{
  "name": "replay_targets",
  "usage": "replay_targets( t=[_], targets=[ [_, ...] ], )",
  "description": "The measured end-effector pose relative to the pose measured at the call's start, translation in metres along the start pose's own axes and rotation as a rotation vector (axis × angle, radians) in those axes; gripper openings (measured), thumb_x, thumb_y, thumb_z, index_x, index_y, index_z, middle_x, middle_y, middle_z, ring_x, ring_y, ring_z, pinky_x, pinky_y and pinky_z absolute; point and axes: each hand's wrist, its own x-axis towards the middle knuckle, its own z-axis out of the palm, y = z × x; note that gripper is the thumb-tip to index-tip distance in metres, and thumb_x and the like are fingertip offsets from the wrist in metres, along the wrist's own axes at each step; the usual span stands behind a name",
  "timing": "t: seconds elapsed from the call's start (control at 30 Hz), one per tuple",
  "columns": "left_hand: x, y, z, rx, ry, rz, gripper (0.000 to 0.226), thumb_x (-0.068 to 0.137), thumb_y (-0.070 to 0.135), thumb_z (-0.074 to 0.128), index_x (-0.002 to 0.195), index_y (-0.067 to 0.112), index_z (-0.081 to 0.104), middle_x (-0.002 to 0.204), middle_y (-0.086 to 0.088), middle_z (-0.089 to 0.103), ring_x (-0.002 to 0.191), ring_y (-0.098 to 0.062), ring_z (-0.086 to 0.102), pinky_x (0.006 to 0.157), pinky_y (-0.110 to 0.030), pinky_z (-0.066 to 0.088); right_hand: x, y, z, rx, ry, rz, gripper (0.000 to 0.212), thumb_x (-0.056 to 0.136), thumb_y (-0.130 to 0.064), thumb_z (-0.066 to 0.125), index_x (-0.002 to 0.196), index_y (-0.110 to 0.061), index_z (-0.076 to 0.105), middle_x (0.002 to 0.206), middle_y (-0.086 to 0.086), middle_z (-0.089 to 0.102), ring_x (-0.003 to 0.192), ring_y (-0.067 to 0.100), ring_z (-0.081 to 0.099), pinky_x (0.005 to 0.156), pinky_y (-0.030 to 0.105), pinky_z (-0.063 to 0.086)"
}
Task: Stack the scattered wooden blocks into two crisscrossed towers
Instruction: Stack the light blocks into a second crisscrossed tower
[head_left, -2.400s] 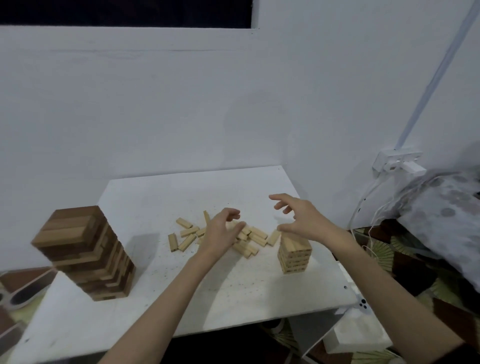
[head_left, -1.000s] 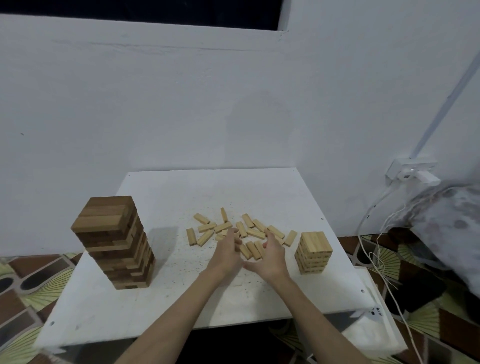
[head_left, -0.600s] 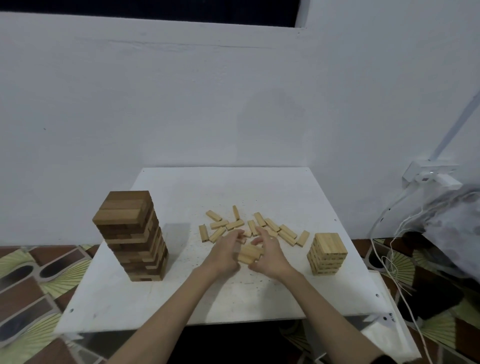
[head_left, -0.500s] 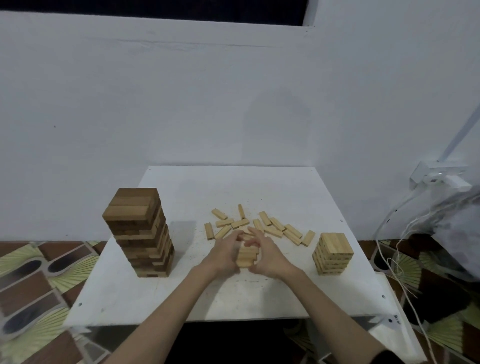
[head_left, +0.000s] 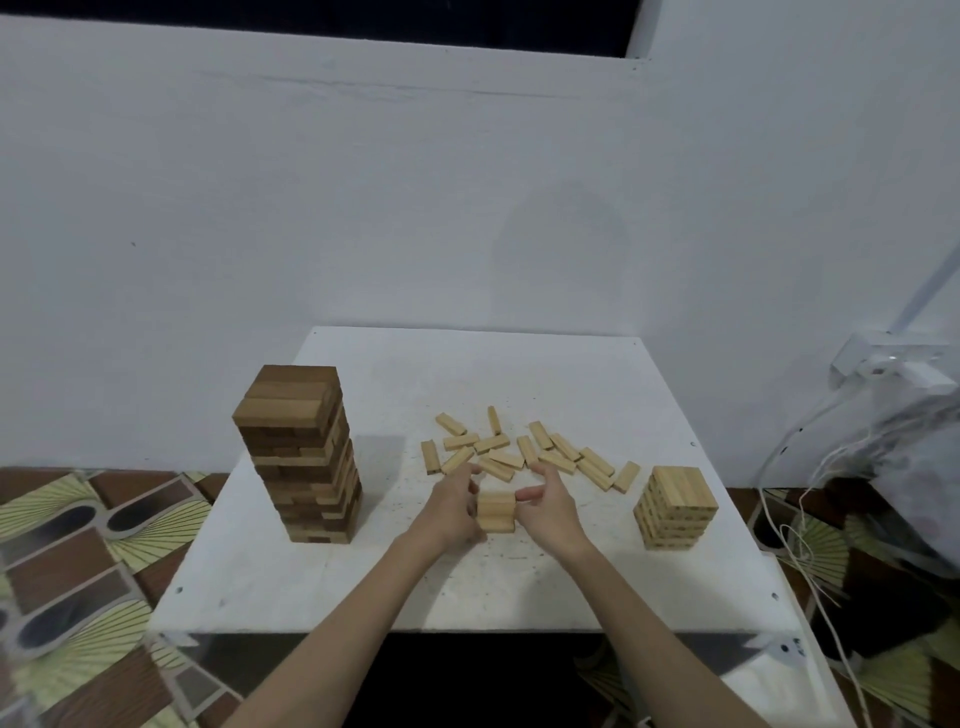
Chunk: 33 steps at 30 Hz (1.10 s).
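- The left hand (head_left: 451, 506) and right hand (head_left: 546, 506) press a small bundle of pale blocks (head_left: 496, 513) between them, one palm on each side; the bundle looks like 3 blocks.
- The bundle sits on the white table (head_left: 363, 587), to the near side of the scattered blocks (head_left: 524, 451); its long axis seems to run away from the person.
- The short pale tower (head_left: 675, 506) stands right of the bundle, nearer the right hand.
- The tall dark tower (head_left: 301, 452) stands well to the left.
- Likely destination: the short tower, crosswise to its top layer.
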Motion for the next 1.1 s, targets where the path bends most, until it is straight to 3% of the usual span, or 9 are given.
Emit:
replay_targets(
  t=[0.1,0.17,0.33,0.67,0.83,1.1],
  targets=[
    [0.0,-0.002,0.003,-0.035,0.057,0.002,0.076,0.072,0.0,0.073,0.137,0.013,0.036,0.107,0.003,0.043,0.072,-0.006,0.047,0.055,-0.009,0.038,-0.001,0.002,0.002,0.018,0.027,0.006,0.063,0.082,0.0,0.055,0.139,-0.021,0.036,0.102,0.0,0.059,0.082,0.016,0.059,0.059,0.026,0.047],
    [0.0,-0.002,0.005,-0.072,0.087,-0.026,0.075,0.073,0.002,0.073,0.137,0.013,0.035,0.108,0.003,0.043,0.076,-0.006,0.048,0.057,-0.008,0.039,-0.002,0.003,0.003,0.039,0.063,0.032,0.063,0.079,0.002,0.061,0.135,-0.02,0.04,0.099,-0.002,0.058,0.086,0.016,0.06,0.067,0.029,0.053],
    [-0.002,-0.003,0.012,-0.208,0.16,-0.107,0.069,0.072,0.002,0.072,0.133,0.009,0.039,0.099,0.0,0.051,0.075,-0.007,0.049,0.066,-0.014,0.044,-0.006,0.004,0.012,0.043,0.152,0.038,0.062,0.071,0.004,0.072,0.125,-0.018,0.05,0.091,-0.005,0.06,0.084,0.015,0.064,0.078,0.038,0.057],
    [-0.002,-0.007,0.012,-0.32,0.23,-0.176,0.057,0.072,-0.008,0.07,0.123,0.007,0.049,0.087,0.001,0.055,0.066,-0.006,0.049,0.056,-0.006,0.043,-0.01,0.003,0.014,0.138,0.234,0.03,0.046,0.078,0.013,0.062,0.118,-0.009,0.056,0.093,0.006,0.064,0.075,0.011,0.06,0.055,0.01,0.043],
    [-0.002,-0.006,0.014,-0.34,0.262,-0.189,0.054,0.073,-0.011,0.068,0.121,0.005,0.051,0.084,0.001,0.055,0.063,-0.007,0.049,0.057,-0.007,0.044,-0.01,0.001,0.015,0.152,0.256,0.027,0.043,0.079,0.009,0.065,0.116,-0.012,0.058,0.093,0.005,0.065,0.073,0.007,0.059,0.056,0.009,0.043],
    [-0.003,-0.005,0.014,-0.367,0.293,-0.191,0.05,0.074,-0.008,0.071,0.118,0.007,0.052,0.084,0.002,0.058,0.067,-0.005,0.052,0.054,-0.003,0.043,-0.012,0.0,0.016,0.161,0.274,0.03,0.039,0.08,0.011,0.063,0.113,-0.009,0.06,0.089,0.005,0.065,0.079,0.014,0.062,0.055,0.009,0.045]
  ],
)
